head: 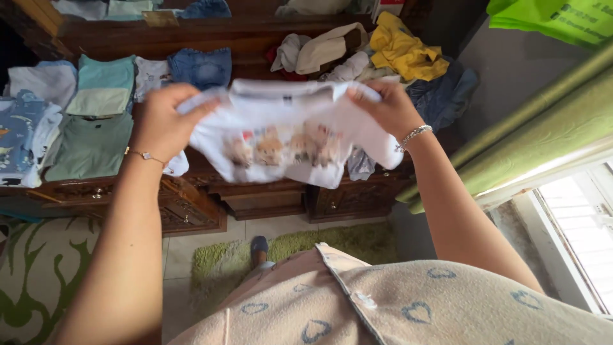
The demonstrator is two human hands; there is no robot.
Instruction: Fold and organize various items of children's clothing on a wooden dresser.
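Head view, looking down. I see the left hand (163, 121) and the right hand (389, 108) raised together, holding a small white shirt (287, 137) in the air above a dark carved wooden dresser (191, 204). The left fingers (198, 110) are curled closed over the shirt's upper left edge, thumb hidden behind the cloth; the right fingers (364, 96) are pinched shut on the upper right edge near the neckline. Both grips are clenched on fabric, with no open gap that I can make out. The shirt is spread flat between the hands, its long axis running left to right across the frame, the collar edge on the far side and the hem hanging down toward me. A row of small cartoon animals printed on its front faces the camera. A thin bracelet (145, 154) sits on the left wrist, a silver chain bracelet (414, 135) on the right. On the dresser top, folded green shirts (96, 121) lie to the left, and a loose heap with a yellow garment (402, 48) lies behind the right hand.
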